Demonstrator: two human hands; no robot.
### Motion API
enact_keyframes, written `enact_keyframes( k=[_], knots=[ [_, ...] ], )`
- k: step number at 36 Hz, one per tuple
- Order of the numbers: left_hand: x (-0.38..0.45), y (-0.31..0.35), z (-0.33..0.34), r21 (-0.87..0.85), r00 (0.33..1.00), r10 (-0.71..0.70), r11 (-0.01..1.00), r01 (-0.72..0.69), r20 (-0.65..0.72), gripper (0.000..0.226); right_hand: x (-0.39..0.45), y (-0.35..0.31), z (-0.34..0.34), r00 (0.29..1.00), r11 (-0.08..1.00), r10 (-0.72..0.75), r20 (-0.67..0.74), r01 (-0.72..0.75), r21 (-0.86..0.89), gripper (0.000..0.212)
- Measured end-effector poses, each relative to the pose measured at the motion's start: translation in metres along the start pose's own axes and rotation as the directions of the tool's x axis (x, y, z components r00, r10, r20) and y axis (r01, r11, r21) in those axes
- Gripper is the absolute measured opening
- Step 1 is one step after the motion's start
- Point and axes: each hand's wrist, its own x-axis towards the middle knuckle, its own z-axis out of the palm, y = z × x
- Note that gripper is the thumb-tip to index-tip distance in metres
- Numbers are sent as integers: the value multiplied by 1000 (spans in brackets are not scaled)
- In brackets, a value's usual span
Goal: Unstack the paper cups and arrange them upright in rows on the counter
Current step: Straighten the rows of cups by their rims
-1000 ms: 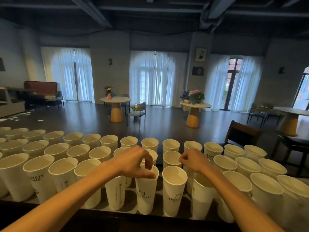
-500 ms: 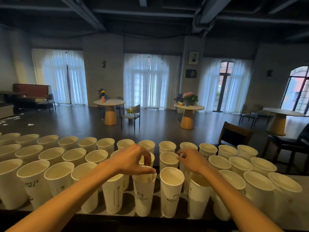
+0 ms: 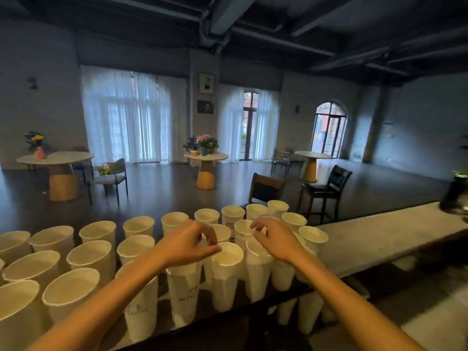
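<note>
Many tall white paper cups (image 3: pixel 89 254) stand upright in rows on the dark counter (image 3: pixel 255 306), mouths up. My left hand (image 3: pixel 186 245) hovers over the front row with thumb and forefinger pinched at the rim of a front cup (image 3: pixel 184 291); the hand hides that cup's mouth. The thumb tip also touches the rim of the neighbouring cup (image 3: pixel 226 274). My right hand (image 3: pixel 277 240) is just to the right, above another cup (image 3: pixel 258 272), fingers curled and apart, holding nothing I can see.
The counter runs on to the right as a bare pale stretch (image 3: pixel 385 234). A dark object (image 3: pixel 455 196) sits at its far right end. Beyond the counter are dark chairs (image 3: pixel 326 191), round tables with flowers (image 3: pixel 206 160) and curtained windows.
My view has swung to the right, so the cup rows now sit lower left. Both hands stay over the same front cups; the right hand's fingers have lifted and spread slightly.
</note>
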Motion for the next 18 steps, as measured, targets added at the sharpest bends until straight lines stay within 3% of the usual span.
enact_keyframes(
  k=[7,14,18],
  knots=[
    [22,18,26,49,999,-40,998,41,-27,20,-3,55,-30,998,998,47,-37,-48,-27,22],
    [56,12,25,99,974,-198,973,209,-105,15,20,114,-51,995,1000,28,-91,-29,-10,19],
    [84,27,39,97,966,-223,967,236,-127,16,39,152,-69,993,999,34,-110,-35,-6,16]
  ],
)
